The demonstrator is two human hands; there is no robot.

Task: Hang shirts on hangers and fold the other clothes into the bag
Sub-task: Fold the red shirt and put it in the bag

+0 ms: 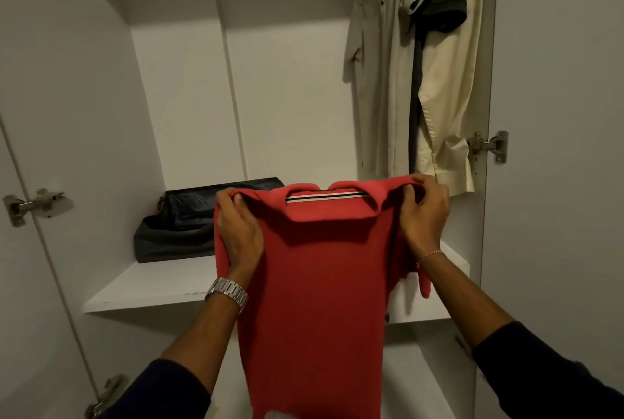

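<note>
Holding a red shirt [320, 283] up by its shoulders, the person stands square to an open white wardrobe. The left hand [239, 233] is clamped on the shirt's left shoulder, fingers curled over the top edge, with a metal watch [227, 293] on that wrist. The right hand [423, 212] pinches the shirt's right shoulder the same way, a thin bracelet [430, 254] at its wrist. At the collar a striped band shows; no brand, label or writing can be read anywhere.

The shirt hangs straight down in front of the shelf [152, 287], its lower end running out of the bottom of the view, one sleeve end dangling off to the right of the shirt. Behind the shirt and to its left, a dark bag [175, 229] sits on the shelf against the back wall, partly hidden by the shirt's shoulder. In front of the bag the shelf board lies bare up to its front edge.

Above and to the right of the shirt, a cream shirt [388, 81] hangs against the wardrobe's side wall with a dark garment [449, 10] among its folds. Its hem ends just above the right hand.
</note>
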